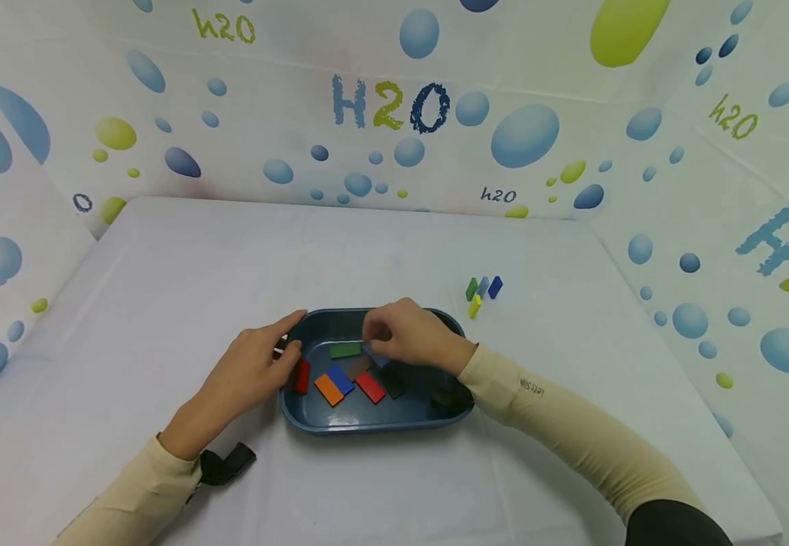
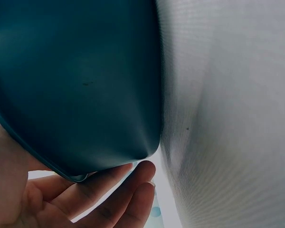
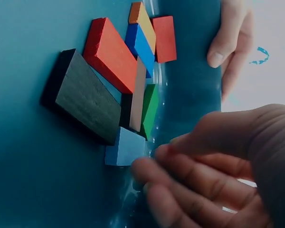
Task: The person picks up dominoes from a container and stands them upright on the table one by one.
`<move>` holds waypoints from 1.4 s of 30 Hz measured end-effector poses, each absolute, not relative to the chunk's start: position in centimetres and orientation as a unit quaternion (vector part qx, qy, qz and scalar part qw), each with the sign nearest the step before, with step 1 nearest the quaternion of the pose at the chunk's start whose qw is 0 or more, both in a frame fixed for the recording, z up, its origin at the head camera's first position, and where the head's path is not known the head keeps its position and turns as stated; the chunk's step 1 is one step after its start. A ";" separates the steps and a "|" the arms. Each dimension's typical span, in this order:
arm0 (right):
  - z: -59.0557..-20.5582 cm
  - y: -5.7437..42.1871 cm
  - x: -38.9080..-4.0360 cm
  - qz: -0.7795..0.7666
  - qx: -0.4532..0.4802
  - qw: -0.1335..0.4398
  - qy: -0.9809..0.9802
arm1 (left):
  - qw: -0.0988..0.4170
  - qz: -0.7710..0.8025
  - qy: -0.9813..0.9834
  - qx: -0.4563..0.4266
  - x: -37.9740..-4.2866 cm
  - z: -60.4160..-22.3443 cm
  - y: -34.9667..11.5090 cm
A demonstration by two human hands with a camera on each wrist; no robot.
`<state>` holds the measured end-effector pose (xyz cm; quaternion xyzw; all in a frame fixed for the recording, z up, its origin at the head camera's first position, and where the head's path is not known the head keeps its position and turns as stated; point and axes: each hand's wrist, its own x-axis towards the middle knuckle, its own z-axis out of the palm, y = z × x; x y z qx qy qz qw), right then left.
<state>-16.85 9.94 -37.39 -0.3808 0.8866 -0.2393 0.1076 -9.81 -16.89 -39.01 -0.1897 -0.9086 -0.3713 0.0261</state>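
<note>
A dark blue tray (image 1: 367,425) holds several wooden blocks lying loose. My left hand (image 1: 247,371) grips the tray's left end, thumb over the rim; in the left wrist view its fingers (image 2: 104,190) reach along the outside wall. Inside, my right hand (image 1: 411,334) hovers with loosely curled fingers and no block visible in it. Its fingertips are close to a light blue block (image 3: 128,148); contact is unclear. Around that lie a black block (image 3: 85,97), a green block (image 1: 345,349), a brown block (image 1: 358,368), red blocks (image 1: 370,387), a blue block (image 1: 340,380) and an orange block (image 1: 329,390).
Beyond the tray's right back corner stand small upright blocks: green (image 1: 471,289), light blue (image 1: 483,287), dark blue (image 1: 496,287) and, nearer me, yellow (image 1: 474,306). A white cloth (image 1: 162,288) covers the table. Patterned curtains (image 1: 285,91) surround its back and sides.
</note>
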 end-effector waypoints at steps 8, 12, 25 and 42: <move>-37.2 9.6 -16.6 -0.162 -0.324 0.149 0.920 | 0.025 -0.368 -0.910 -0.188 -9.8 -38.9 -17.0; -37.2 9.4 -16.7 -0.146 -0.325 0.164 0.920 | 0.024 -0.367 -0.910 -0.189 -9.8 -38.8 -17.1; -37.6 9.4 -16.7 -0.161 -0.357 0.218 0.894 | 0.022 -0.365 -0.911 -0.193 -10.1 -38.8 -17.4; -37.8 9.2 -16.5 -0.180 -0.367 0.214 0.887 | 0.018 -0.366 -0.910 -0.194 -9.9 -38.8 -17.6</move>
